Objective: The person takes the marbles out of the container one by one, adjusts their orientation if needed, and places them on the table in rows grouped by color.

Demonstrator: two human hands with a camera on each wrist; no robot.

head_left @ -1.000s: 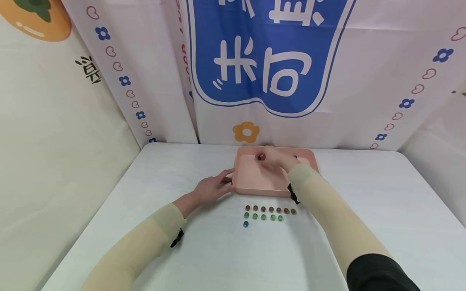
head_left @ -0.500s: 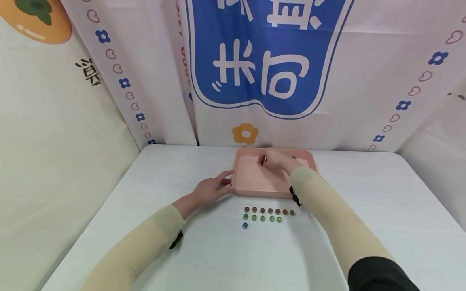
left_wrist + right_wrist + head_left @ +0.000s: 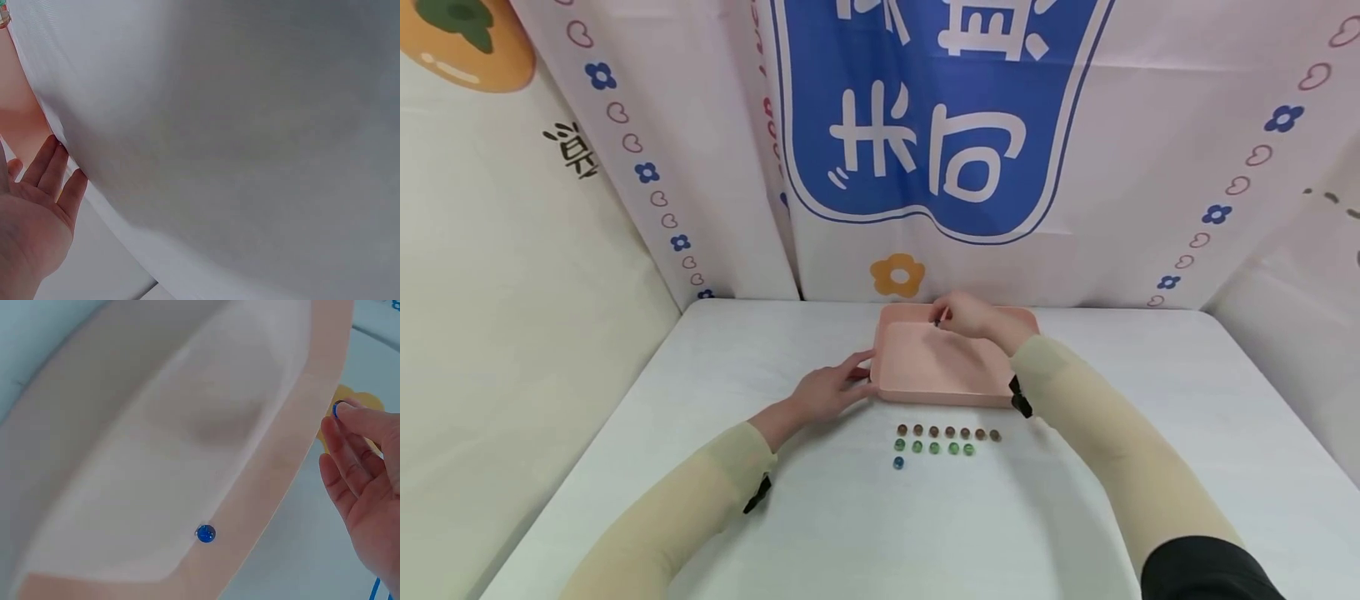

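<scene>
Over the far side of the pink tray (image 3: 917,395), my right hand (image 3: 972,318) pinches a dark blue marble (image 3: 338,409) between thumb and forefinger. Another blue marble (image 3: 206,533) lies in the tray against its wall, seen in the right wrist view; in the head view the hand and wrist hide it. My left hand (image 3: 826,392) rests with extended fingers against the tray's left side. On the white table in front of the tray lie a row of brown marbles (image 3: 950,432), a row of green marbles (image 3: 935,448) and a single blue marble (image 3: 898,462).
The white table (image 3: 820,533) stretches out around the tray. Behind it hangs a printed cloth (image 3: 1097,258), close to the tray's far rim. Another pale cloth (image 3: 512,292) hangs on the left.
My right hand dips toward the tray floor, then lifts toward the far rim with the blue marble pinched in it. My left hand stays at the tray's side. The head view shifts slightly.
</scene>
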